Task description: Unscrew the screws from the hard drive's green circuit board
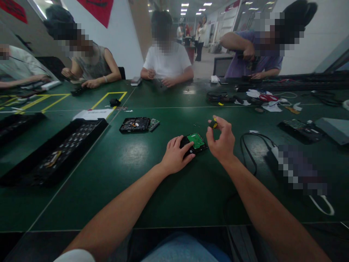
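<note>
A black device with a green circuit board, like a hard drive, lies on the green table. My left hand rests on its left part with fingers spread, one finger reaching onto the board. Just to the right and above the table, my right hand pinches a small black and yellow object between thumb and fingers. Tiny bits, perhaps screws, lie behind the drive. Farther left sits another opened drive with a loose circuit board against its right side.
A long black tray of small parts stands on the left. On the right are a black cable, a blurred-out device, another drive and a grey box. Several people sit across the table.
</note>
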Motion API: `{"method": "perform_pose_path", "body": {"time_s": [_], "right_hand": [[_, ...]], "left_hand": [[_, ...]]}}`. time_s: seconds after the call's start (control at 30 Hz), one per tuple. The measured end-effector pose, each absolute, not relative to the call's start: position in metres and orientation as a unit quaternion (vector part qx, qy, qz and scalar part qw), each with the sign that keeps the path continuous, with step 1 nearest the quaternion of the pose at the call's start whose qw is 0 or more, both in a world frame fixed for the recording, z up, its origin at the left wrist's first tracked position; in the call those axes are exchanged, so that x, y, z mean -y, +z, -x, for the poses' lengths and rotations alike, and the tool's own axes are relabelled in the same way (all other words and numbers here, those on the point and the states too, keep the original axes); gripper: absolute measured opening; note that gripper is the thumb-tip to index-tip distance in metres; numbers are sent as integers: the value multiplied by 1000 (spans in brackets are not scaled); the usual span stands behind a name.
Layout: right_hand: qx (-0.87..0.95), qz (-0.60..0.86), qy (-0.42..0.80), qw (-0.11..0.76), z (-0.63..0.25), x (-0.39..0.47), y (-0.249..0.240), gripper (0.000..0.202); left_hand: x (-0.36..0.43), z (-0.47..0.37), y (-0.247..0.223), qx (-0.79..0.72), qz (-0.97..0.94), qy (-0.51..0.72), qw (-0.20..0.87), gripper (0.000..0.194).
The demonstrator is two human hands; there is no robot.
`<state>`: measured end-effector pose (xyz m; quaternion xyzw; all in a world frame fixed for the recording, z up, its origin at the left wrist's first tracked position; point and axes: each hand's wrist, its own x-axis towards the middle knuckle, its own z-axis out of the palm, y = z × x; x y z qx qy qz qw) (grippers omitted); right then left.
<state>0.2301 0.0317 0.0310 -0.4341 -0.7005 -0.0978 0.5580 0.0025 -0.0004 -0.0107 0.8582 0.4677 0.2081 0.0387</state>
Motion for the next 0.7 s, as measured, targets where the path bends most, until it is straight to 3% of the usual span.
{"method": "perform_pose_path", "body": {"time_s": [0.7], "right_hand": [[668,451,-81,587,-234,-38,30,48]], "left_hand": [[1,-3,-8,-470,-857,206,42,59]]}}
